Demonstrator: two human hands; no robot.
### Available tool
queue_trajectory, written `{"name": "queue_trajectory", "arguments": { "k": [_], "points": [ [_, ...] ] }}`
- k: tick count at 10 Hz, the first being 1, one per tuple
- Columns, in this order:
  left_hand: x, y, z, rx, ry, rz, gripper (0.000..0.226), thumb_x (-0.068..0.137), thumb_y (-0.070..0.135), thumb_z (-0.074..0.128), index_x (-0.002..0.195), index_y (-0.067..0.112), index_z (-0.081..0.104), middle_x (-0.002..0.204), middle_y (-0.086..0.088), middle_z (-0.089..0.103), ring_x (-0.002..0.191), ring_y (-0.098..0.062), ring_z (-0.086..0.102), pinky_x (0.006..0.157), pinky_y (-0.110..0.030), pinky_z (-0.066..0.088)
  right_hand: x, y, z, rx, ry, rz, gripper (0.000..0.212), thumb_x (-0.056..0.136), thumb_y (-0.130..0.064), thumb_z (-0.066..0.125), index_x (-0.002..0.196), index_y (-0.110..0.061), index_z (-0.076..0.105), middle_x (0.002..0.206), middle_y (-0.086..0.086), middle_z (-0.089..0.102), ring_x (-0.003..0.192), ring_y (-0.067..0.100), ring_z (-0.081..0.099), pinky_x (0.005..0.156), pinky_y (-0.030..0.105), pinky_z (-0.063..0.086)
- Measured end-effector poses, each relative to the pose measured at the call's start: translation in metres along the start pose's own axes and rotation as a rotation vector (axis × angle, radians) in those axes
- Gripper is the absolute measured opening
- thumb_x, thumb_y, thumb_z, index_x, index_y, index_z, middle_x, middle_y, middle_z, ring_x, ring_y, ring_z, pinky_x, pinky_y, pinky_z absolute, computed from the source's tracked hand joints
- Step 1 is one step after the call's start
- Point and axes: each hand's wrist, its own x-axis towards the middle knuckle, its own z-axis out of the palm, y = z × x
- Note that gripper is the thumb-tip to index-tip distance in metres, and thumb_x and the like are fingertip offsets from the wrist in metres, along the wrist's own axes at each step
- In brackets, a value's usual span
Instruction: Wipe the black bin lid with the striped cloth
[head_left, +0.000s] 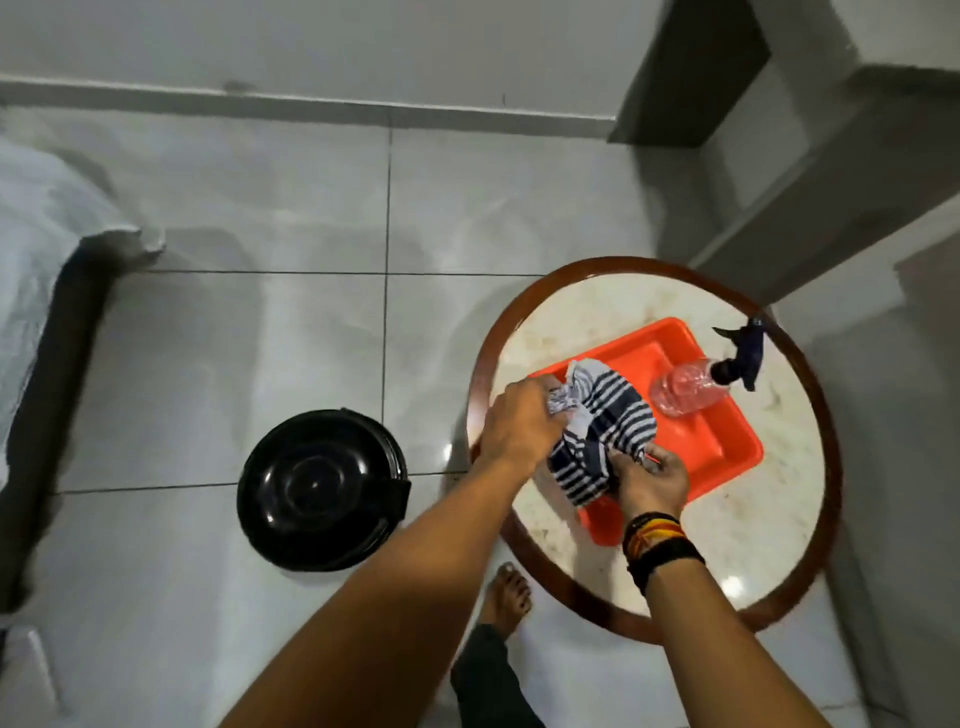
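The striped cloth (602, 431), navy and white, is bunched up over the near left part of the orange tray (727, 447). My left hand (519, 426) grips the cloth's upper left end. Gripping its lower right end is my right hand (652, 480), which wears dark bands at the wrist. The black bin lid (317, 488) is round and glossy and sits closed on the bin on the tiled floor, well to the left of both hands, untouched.
A clear spray bottle (696, 387) with a dark trigger lies on the tray's far side. The tray rests on a round marble table with a brown rim (519, 306). My bare foot (506, 597) stands by the table. A bed edge (52, 312) lies at left.
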Motion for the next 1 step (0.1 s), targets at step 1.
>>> {"name": "queue_trajectory", "arguments": {
  "k": [1],
  "points": [
    [0.0077, 0.0012, 0.0272, 0.198, 0.004, 0.048, 0.040, 0.098, 0.026, 0.073, 0.138, 0.027, 0.067, 0.139, -0.006, 0.072, 0.129, -0.032, 0.068, 0.106, -0.043, 0.057, 0.0302, 0.0095, -0.0095, -0.067, -0.018, 0.079, 0.042, 0.081, 0.004, 0.078, 0.120, 0.000, 0.061, 0.124, 0.029, 0.066, 0.106, 0.034, 0.065, 0.100, 0.041, 0.051]
  ]
}}
